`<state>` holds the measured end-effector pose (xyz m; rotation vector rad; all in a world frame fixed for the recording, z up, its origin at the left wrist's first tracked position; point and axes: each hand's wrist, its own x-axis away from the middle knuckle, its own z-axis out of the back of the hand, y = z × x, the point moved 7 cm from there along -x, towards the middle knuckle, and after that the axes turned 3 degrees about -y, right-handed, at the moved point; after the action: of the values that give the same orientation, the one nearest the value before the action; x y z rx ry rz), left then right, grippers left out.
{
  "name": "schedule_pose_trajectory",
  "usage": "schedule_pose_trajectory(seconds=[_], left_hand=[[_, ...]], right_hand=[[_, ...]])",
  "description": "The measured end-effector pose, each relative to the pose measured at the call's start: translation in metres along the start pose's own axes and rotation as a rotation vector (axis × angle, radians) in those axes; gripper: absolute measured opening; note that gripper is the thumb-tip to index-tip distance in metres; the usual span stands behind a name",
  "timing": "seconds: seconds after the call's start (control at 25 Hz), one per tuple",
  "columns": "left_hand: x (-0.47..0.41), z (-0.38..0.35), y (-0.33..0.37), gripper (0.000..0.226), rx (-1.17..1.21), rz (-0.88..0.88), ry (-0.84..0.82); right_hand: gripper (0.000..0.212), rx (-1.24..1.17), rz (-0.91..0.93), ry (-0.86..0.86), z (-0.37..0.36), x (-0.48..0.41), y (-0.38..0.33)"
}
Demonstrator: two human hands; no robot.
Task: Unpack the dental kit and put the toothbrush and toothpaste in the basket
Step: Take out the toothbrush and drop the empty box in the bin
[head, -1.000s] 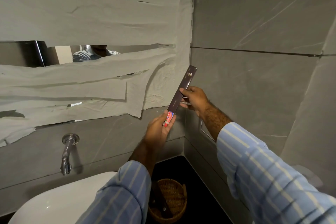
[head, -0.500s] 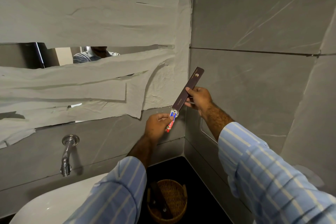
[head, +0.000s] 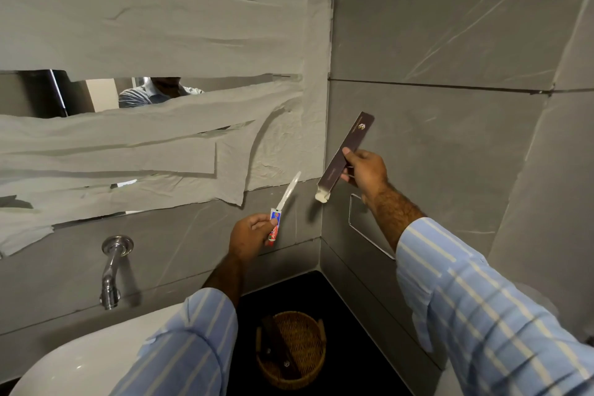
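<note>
My right hand (head: 364, 170) grips a long dark brown dental kit box (head: 348, 146), tilted with its open white flap at the lower end. My left hand (head: 249, 231) pinches a small red, white and blue toothpaste tube (head: 274, 228) together with a clear-wrapped toothbrush (head: 289, 191), both fully out of the box and apart from it. The toothbrush points up and to the right. A round wicker basket (head: 316, 360) stands on the dark counter below my hands, with some dark items inside.
A white basin (head: 80, 360) sits at lower left under a chrome wall tap (head: 112, 270). Paper strips cover most of the mirror (head: 160, 90). Grey tiled walls meet in a corner behind the basket; a metal frame (head: 356, 225) is fixed to the right wall.
My left hand drew the toothpaste and toothbrush down and left, fully out of the box. My right hand moved the box up and to the right.
</note>
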<state>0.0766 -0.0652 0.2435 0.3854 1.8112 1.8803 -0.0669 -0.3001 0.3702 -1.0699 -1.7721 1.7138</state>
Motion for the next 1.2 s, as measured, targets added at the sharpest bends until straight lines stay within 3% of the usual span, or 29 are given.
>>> schedule_pose_trajectory(seconds=[0.16, 0.48, 0.72, 1.04, 1.2], left_hand=[[0.003, -0.022, -0.006, 0.009, 0.051, 0.082, -0.013], [0.036, -0.064, -0.08, 0.013, 0.126, 0.388, -0.117], [0.079, -0.094, -0.15, 0.013, -0.127, 0.515, -0.213], [0.144, -0.145, -0.201, 0.036, -0.057, 0.761, -0.359], [0.176, -0.169, -0.229, 0.03, -0.144, 0.826, -0.443]], right_hand=[[0.025, 0.099, -0.168, -0.06, 0.004, 0.028, 0.046], [0.016, 0.19, -0.453, -0.119, 0.039, 0.086, 0.153], [0.017, 0.176, -0.685, -0.088, 0.078, 0.134, 0.239], [0.034, 0.171, -0.867, -0.084, 0.134, 0.201, 0.294], [0.033, 0.247, -0.94, -0.062, 0.174, 0.234, 0.313]])
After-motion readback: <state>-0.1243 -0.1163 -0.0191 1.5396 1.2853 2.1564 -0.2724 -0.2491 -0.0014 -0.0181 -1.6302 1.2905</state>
